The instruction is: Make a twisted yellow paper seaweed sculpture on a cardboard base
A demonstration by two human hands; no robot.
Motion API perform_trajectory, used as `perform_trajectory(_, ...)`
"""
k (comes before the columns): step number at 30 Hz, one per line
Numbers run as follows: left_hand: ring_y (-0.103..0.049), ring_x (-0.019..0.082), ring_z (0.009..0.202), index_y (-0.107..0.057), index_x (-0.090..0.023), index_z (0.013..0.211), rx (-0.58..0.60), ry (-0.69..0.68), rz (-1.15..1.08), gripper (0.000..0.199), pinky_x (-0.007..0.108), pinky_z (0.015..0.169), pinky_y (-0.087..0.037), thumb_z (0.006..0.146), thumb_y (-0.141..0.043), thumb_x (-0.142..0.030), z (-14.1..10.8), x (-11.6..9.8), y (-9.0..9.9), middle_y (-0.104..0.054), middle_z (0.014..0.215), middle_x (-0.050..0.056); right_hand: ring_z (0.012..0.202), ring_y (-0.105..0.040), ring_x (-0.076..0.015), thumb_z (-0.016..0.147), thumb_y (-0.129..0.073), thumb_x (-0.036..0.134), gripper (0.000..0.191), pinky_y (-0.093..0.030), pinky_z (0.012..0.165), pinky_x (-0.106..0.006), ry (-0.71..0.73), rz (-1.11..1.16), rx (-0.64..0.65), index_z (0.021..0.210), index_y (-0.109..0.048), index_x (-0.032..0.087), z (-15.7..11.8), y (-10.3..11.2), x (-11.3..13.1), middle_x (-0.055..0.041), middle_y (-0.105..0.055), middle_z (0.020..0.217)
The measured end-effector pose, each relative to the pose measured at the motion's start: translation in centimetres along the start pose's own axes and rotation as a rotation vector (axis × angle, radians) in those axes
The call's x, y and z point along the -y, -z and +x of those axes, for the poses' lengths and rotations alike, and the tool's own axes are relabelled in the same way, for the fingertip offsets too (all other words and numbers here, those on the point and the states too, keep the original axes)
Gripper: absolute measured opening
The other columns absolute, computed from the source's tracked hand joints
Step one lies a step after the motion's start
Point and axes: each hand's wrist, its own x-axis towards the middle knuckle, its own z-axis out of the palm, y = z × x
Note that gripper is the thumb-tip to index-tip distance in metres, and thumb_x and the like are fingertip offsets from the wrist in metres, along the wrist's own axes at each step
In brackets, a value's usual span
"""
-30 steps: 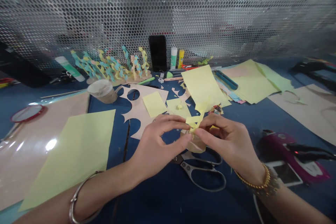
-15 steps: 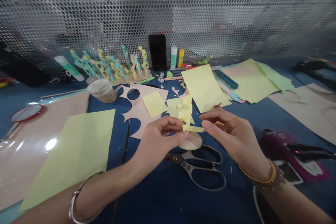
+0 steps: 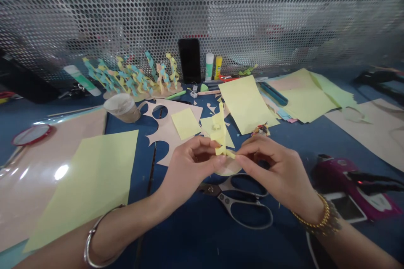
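Note:
Between my hands is a folded yellow paper strip [image 3: 222, 128], its upper part standing upright and a flat end sticking out to the right. My left hand [image 3: 196, 162] pinches the strip near its lower fold. At the protruding end, my right hand [image 3: 268, 159] closes thumb and forefinger on the paper. Just behind and below the fingers lies a pale paper disc [image 3: 229, 169], partly covered by them. Scissors [image 3: 240, 201] with dark handles rest on the blue table under my hands, their blades mostly hidden by my left hand.
Twisted paper strips [image 3: 135, 76] stand on pale bases at the back left, beside a paper cup [image 3: 122, 109]. Behind the hands lie cut pink paper [image 3: 162, 128] and a yellow sheet [image 3: 249, 103]. A phone [image 3: 190, 61] leans at the back; a purple device [image 3: 356, 185] sits right.
My right hand has moved left and taken hold of the strip's free end, which it was just short of before. The strip's end now bends slightly downward; my left hand keeps its pinch.

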Motion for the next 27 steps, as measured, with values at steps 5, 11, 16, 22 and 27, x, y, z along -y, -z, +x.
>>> perform_trajectory(5, -0.065, 0.014, 0.067, -0.060, -0.019, 0.084, -0.012, 0.006, 0.033, 0.020, 0.023, 0.060, -0.054, 0.070, -0.072, -0.026, -0.1, -0.1, 0.0, -0.069, 0.075, 0.000, 0.072, -0.057, -0.0151, 0.081, -0.061, 0.024, 0.005, -0.048, 0.060, -0.027, -0.002, 0.001, 0.011, 0.079, -0.065, 0.023, 0.0, -0.2, -0.1, -0.0018, -0.062, 0.081)
perform_trajectory(11, -0.063, 0.012, 0.066, -0.062, -0.020, 0.082, 0.006, -0.010, 0.055, 0.017, 0.021, 0.058, -0.052, 0.071, -0.073, -0.025, -0.2, -0.2, -0.1, -0.066, 0.073, -0.001, 0.076, -0.057, -0.0160, 0.081, -0.062, 0.025, 0.005, -0.047, 0.058, -0.026, -0.007, -0.009, -0.005, 0.082, -0.067, 0.024, 0.1, -0.4, -0.3, -0.0025, -0.061, 0.083)
perform_trajectory(16, -0.061, 0.011, 0.063, -0.062, -0.019, 0.084, 0.016, -0.026, 0.044, 0.017, 0.021, 0.059, -0.052, 0.071, -0.072, -0.026, -0.1, 0.1, -0.1, -0.065, 0.072, -0.002, 0.069, -0.054, -0.0137, 0.081, -0.063, 0.025, 0.006, -0.044, 0.053, -0.024, -0.001, -0.048, -0.014, 0.081, -0.069, 0.025, -0.1, -0.7, -0.3, -0.0017, -0.061, 0.081)
perform_trajectory(22, -0.061, 0.012, 0.064, -0.061, -0.019, 0.084, -0.007, -0.044, 0.074, 0.018, 0.023, 0.059, -0.052, 0.071, -0.072, -0.025, -0.1, 0.1, -0.1, -0.064, 0.073, -0.001, 0.069, -0.057, -0.0144, 0.083, -0.062, 0.031, 0.009, -0.046, 0.056, -0.026, 0.048, -0.140, -0.024, 0.087, -0.067, 0.025, 0.2, 0.0, -0.2, -0.0019, -0.063, 0.083)
perform_trajectory(27, -0.060, 0.012, 0.065, -0.061, -0.020, 0.083, -0.053, -0.036, 0.125, 0.017, 0.023, 0.060, -0.051, 0.070, -0.071, -0.024, 0.0, 0.0, 0.3, -0.064, 0.072, -0.001, 0.093, -0.059, -0.0285, 0.085, -0.054, 0.043, 0.028, -0.046, 0.064, -0.036, 0.050, -0.742, -0.058, 0.102, -0.060, 0.022, 0.2, 3.2, -2.7, -0.0088, -0.063, 0.101)
